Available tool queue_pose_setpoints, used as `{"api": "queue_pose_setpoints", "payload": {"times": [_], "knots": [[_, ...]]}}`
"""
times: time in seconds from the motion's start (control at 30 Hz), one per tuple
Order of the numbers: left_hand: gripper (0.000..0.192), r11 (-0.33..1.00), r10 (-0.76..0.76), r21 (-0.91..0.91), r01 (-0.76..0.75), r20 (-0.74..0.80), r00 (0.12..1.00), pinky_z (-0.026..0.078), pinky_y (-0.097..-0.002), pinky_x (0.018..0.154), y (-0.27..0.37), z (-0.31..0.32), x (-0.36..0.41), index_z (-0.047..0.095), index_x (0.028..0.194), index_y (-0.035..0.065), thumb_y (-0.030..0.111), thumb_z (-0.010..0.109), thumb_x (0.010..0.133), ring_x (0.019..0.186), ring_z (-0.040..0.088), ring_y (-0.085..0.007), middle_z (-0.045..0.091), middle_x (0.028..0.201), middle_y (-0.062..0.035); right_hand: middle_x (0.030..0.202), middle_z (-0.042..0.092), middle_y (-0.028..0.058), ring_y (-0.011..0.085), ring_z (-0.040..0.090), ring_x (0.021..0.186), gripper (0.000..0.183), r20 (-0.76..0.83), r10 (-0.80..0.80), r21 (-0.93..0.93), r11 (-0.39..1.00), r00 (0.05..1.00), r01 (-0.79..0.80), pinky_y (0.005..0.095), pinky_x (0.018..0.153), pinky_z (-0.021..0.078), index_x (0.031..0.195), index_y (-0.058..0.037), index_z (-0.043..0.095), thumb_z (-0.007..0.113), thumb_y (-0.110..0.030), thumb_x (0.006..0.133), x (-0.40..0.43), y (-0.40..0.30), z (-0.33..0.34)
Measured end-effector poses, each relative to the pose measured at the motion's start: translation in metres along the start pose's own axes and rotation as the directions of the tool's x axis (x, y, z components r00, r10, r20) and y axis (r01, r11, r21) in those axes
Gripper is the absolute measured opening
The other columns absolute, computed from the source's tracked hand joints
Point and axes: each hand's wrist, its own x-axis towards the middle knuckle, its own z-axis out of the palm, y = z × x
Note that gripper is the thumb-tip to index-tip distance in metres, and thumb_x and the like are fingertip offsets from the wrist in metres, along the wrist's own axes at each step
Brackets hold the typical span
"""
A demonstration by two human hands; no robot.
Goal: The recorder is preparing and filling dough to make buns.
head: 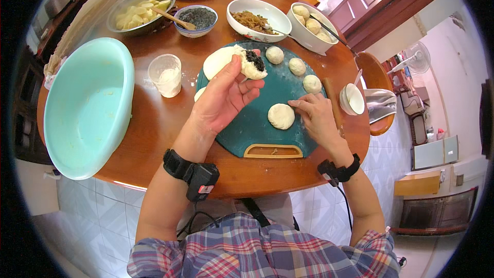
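My left hand (227, 94) is raised over the left part of a round green board (251, 123), holding a torn bun with black filling (252, 63) between thumb and fingers. Behind it lies a flat, pale piece of dough (218, 61), partly covered by the hand. My right hand (314, 116) rests low at the board's right side, its fingertips just beside a flattened dough disc (281, 116); it appears to hold nothing. Several dough balls (297, 66) form an arc at the board's upper right. A rolling pin (332, 100) lies at the right edge, partly behind the right hand.
A turquoise basin (88, 108) and a plastic cup of flour (166, 76) stand left. Along the back are bowls of sliced food (141, 13), black filling (197, 17), brown shreds (251, 21) and pale balls (312, 26). Small white bowls (352, 99) stand right.
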Motion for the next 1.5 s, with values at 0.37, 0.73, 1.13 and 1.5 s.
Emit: {"api": "queue_pose_setpoints", "payload": {"times": [0.37,0.73,1.13,1.5], "knots": [[0.043,1.0,-0.004,-0.016,0.004,0.017,1.0,0.051,-0.0238,0.069,0.0,0.001,-0.001,0.042,0.127,0.0068,0.036,0.039,0.096,0.079,0.064,-0.013,0.06,0.106,-0.0073,0.082,0.058,0.0071,0.0263,0.053,0.082,0.007,-0.088,0.101,0.063,0.993,0.991,-0.096,0.0365,0.073,0.04,0.079,-0.0076,0.06,0.064,-0.011,0.074,-0.004,0.008,-0.024],[0.037,0.999,-0.003,-0.046,0.006,0.057,0.998,0.05,-0.0253,0.072,0.003,-0.003,0.0,0.048,0.124,0.0107,0.033,0.045,0.094,0.086,0.062,-0.0138,0.063,0.1,-0.0039,0.077,0.058,0.0092,0.0213,0.055,0.075,0.012,-0.173,0.289,0.195,0.947,0.942,-0.254,0.0315,0.067,0.0446,0.081,-0.0028,0.062,0.065,-0.014,0.077,0.007,0.019,-0.05],[0.044,0.991,0.092,-0.1,-0.088,0.04,0.995,0.051,-0.0232,0.072,0.017,0.0,-0.004,0.044,0.127,0.008,0.036,0.046,0.094,0.084,0.062,-0.0121,0.061,0.104,-0.007,0.086,0.061,0.0137,0.0305,0.06,0.08,0.013,-0.22,0.076,0.099,0.994,0.972,-0.056,0.0392,0.071,0.0476,0.083,-0.0054,0.065,0.063,-0.016,0.075,0.187,0.01,-0.023],[0.046,0.991,0.081,-0.112,-0.077,0.031,0.996,0.05,-0.0251,0.074,0.014,0.001,-0.005,0.042,0.129,0.0083,0.036,0.047,0.093,0.084,0.061,-0.0123,0.061,0.104,-0.0064,0.095,0.062,0.0116,0.0215,0.06,0.086,0.034,-0.226,0.176,0.497,0.867,0.958,-0.042,0.0347,0.077,0.048,0.115,-0.0005,0.053,0.057,-0.019,0.086,0.166,-0.004,-0.055]]}}
